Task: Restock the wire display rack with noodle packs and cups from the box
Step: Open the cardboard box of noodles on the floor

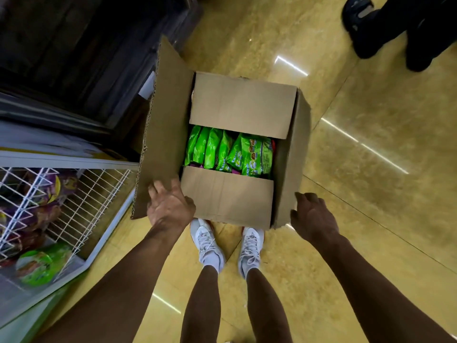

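A brown cardboard box (243,105) stands on the floor in front of my feet, its flaps partly open. Several green noodle packs (230,151) stand upright inside, showing through the gap between the two inner flaps. My left hand (169,206) grips the near corner of the raised left flap (165,125). Over on the other side, my right hand (312,216) curls round the near edge of the right flap (293,154). The white wire display rack (81,194) is at the left; it holds purple packs (37,214) and a green noodle cup (40,266).
A dark wooden cabinet (81,45) stands behind the rack and against the box's left flap. Another person's dark shoes (385,28) are at the top right. Glossy yellow floor tiles (371,144) stretch to the right of the box.
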Tool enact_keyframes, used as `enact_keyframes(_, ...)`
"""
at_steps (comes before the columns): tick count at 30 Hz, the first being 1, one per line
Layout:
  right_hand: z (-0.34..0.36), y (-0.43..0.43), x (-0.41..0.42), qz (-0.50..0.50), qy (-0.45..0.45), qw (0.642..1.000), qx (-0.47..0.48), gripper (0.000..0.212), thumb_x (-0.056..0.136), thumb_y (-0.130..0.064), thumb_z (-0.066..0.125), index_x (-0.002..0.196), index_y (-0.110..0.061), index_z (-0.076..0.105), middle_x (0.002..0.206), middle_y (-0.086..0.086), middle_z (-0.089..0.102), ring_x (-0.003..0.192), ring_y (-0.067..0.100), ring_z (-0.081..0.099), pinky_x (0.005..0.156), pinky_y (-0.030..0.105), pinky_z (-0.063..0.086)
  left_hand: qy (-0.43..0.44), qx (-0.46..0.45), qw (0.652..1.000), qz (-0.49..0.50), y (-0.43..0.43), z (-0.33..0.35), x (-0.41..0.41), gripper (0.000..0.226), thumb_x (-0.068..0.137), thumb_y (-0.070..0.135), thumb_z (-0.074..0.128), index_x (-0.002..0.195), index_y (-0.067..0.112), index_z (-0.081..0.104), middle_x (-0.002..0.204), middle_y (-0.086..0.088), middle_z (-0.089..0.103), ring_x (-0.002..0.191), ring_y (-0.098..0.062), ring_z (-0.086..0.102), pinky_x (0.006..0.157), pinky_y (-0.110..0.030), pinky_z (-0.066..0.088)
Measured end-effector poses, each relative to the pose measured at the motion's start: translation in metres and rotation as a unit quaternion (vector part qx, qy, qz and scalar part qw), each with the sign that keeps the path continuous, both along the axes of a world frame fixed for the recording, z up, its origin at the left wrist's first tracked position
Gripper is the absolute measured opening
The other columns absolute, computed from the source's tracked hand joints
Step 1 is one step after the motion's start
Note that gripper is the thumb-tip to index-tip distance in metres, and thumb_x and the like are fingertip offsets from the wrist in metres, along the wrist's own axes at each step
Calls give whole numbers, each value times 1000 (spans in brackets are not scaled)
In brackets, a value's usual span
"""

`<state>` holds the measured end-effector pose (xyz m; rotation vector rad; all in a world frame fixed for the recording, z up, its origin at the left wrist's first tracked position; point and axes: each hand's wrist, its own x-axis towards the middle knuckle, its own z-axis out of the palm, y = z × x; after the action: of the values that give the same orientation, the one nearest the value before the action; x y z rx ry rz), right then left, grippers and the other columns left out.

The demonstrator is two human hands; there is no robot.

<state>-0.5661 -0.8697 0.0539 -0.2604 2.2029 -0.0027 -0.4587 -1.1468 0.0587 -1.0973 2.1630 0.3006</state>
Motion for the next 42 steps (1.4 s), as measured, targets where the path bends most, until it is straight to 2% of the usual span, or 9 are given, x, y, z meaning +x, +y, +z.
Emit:
enact_keyframes(3,-11,-15,2,-14,-29,999,-23,54,99,-24,49,150,-12,35,144,17,44,133,36,42,103,42,42,-1,-2,1000,17,-1,-4,0,55,93,32,54,143,15,39,149,-21,27,145,-38,22,103,-46,42)
enact_keyframes(8,-29,-36,13,59,-42,997,-39,57,101,-28,47,154,-15,29,145,15,45,130,35,45,103,38,42,14,0,999,53,-21,-11,14,65,96,29,52,155,22,25,164,-22,3,154,-36,1,115,-45,31)
enact_keyframes(14,-56,-72,34,106,-67,990,-65,56,102,-30,46,155,-19,30,148,9,42,137,28,40,110,36,40,17,39,997,61,-44,-38,38,78,98,29,52,161,29,6,168,-15,2,155,-32,2,118,-45,28)
enact_keyframes(18,-71,-92,49,135,-64,986,-75,55,103,-32,43,155,-24,28,148,4,41,136,24,39,110,34,38,61,135,985,91,-42,-74,53,83,95,26,56,162,29,6,166,-9,14,153,-26,17,119,-39,30)
enact_keyframes(22,-82,-106,58,140,-59,986,-75,53,103,-32,43,154,-25,29,146,3,42,134,24,41,107,32,41,85,229,957,157,-49,-99,53,89,92,29,63,161,36,6,159,-9,29,139,-31,43,106,-36,44)
enact_keyframes(25,-87,-119,69,135,-56,986,-76,52,102,-30,44,152,-25,33,144,3,44,131,24,43,105,33,42,74,257,954,133,-63,-109,56,85,94,32,60,160,41,7,149,-11,42,126,-32,53,97,-35,48)
enact_keyframes(29,-93,-142,80,137,-43,986,-86,49,101,-27,45,150,-25,35,141,2,45,130,23,43,102,32,41,69,236,965,88,-64,-111,62,79,97,29,54,161,34,8,156,-10,31,134,-33,45,106,-42,44)
enact_keyframes(35,-105,-170,71,153,-43,983,-90,58,95,-31,55,149,-24,34,141,5,44,130,26,42,102,33,41,177,123,976,31,-39,-108,64,70,93,32,54,157,24,26,151,-8,30,139,-28,28,110,-39,39)
enact_keyframes(42,-105,-172,38,113,-26,989,-94,61,98,-27,53,155,-22,30,151,7,40,141,27,35,115,35,33,210,114,971,-14,-27,-106,24,64,96,35,52,156,24,30,159,-5,25,145,-24,20,118,-36,28)
